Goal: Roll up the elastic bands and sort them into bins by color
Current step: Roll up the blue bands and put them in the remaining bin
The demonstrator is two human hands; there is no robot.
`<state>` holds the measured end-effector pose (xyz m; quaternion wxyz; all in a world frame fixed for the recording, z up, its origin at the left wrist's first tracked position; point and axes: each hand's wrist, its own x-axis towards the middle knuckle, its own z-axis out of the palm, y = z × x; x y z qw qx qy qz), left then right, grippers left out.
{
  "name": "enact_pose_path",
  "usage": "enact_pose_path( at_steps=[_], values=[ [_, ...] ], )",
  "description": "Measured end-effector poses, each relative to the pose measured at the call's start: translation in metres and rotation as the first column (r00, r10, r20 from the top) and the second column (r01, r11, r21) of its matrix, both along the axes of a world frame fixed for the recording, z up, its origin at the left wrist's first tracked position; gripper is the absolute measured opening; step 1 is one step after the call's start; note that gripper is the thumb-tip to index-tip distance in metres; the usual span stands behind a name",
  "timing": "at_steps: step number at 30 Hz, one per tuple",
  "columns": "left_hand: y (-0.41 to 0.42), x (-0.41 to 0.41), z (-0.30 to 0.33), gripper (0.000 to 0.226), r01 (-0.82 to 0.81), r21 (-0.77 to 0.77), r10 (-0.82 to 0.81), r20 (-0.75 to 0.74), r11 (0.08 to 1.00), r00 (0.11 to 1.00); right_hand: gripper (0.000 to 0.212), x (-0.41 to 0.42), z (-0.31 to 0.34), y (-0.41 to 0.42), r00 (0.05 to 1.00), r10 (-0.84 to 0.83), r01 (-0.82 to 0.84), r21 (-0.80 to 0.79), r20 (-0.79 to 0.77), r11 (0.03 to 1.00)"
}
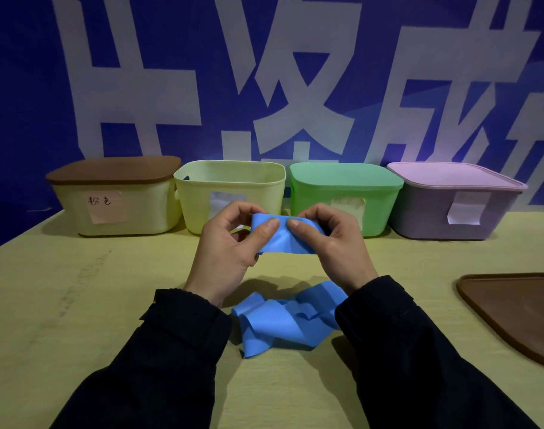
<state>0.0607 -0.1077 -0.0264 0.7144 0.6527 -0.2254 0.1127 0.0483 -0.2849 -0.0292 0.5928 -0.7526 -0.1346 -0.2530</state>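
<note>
Rolling step in hand, barely begun – one end of the flat blue elastic band (284, 235) lifted above the yellowish tabletop (78, 289), pinched along its top edge by the left hand (230, 246) and the right hand (329, 243), thumbs side by side on the near face, fingers curled behind. Most of the strip loose and crumpled on the table between the dark sleeves (177, 351), so nearly all the winding yet to do. Next move, by judgement: turning the pinched edge over onto itself and feeding slack up evenly, kept tight so the roll does not spring open.

Behind the hands, a row of four bins against the blue banner (32, 88) – a pale yellow bin with a brown lid (116, 205), an uncovered pale yellow bin (230, 181), a green lidded bin (345, 193), a grey bin with a lilac lid (456, 209). Only the uncovered one ready to receive anything; a loose brown lid (512, 311) lying at the right, cut off by the frame.

Paper labels on the three right-hand bins washed out, curled or blocked by the hands, so no telling which bin takes blue. Interior of the uncovered bin largely hidden by its near wall
</note>
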Motion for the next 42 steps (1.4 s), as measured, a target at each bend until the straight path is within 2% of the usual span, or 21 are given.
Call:
enact_pose_path(
  at_steps=[5,7,11,14,18,22,26,29,30,33,38,42],
  values=[
    [-0.004,-0.001,0.0,0.017,0.086,-0.057,-0.087,-0.02,0.995,0.996,0.021,0.001,0.0,0.002,1.0,-0.018,0.018,-0.01,0.001,1.0],
    [-0.004,0.0,-0.002,0.013,0.078,-0.054,-0.079,-0.01,0.995,0.997,0.02,0.0,0.001,0.002,0.999,-0.027,0.028,-0.01,0.016,1.0],
    [-0.006,-0.002,-0.003,0.02,0.1,-0.029,-0.1,0.009,0.995,0.995,0.018,0.0,0.001,0.004,0.997,-0.043,0.046,-0.053,0.058,0.998],
    [-0.007,-0.004,-0.004,0.014,0.112,-0.005,-0.111,0.04,0.994,0.993,0.018,0.0,0.0,0.004,0.997,-0.042,0.047,-0.072,0.068,0.996],
    [-0.006,-0.003,-0.003,0.023,0.07,-0.027,-0.069,0.034,0.997,0.997,0.018,0.0,0.0,0.004,0.998,-0.012,0.015,-0.044,0.061,0.999],
    [-0.004,-0.002,-0.002,0.019,0.027,-0.028,-0.026,0.062,0.999,0.998,0.015,0.0,0.003,0.002,0.999,0.013,-0.013,-0.015,0.042,1.0],
    [-0.006,-0.002,-0.002,0.027,0.07,0.0,-0.07,0.088,0.998,0.994,0.019,0.001,0.003,0.003,0.996,-0.034,0.036,-0.023,0.087,0.999],
    [-0.006,-0.004,-0.003,0.018,0.104,0.008,-0.104,0.096,0.995,0.99,0.021,0.0,0.002,0.005,0.993,-0.043,0.049,-0.05,0.108,0.998],
    [-0.006,-0.005,-0.003,0.014,0.095,0.01,-0.096,0.095,0.995,0.991,0.02,0.0,0.002,0.005,0.993,-0.039,0.045,-0.056,0.115,0.997],
    [-0.007,-0.005,-0.001,0.023,0.03,0.018,-0.031,0.084,0.999,0.996,0.019,0.0,0.003,0.006,0.993,-0.017,0.025,-0.067,0.119,0.997],
    [-0.003,0.001,-0.001,0.023,-0.044,-0.009,0.044,0.059,0.999,0.997,0.017,-0.003,0.006,-0.001,0.998,0.053,-0.052,-0.017,0.03,0.998],
    [-0.004,0.001,0.0,0.03,-0.058,-0.017,0.059,0.093,0.998,0.994,0.014,-0.002,0.009,-0.007,0.999,-0.009,0.01,-0.016,0.048,1.0]
  ],
)
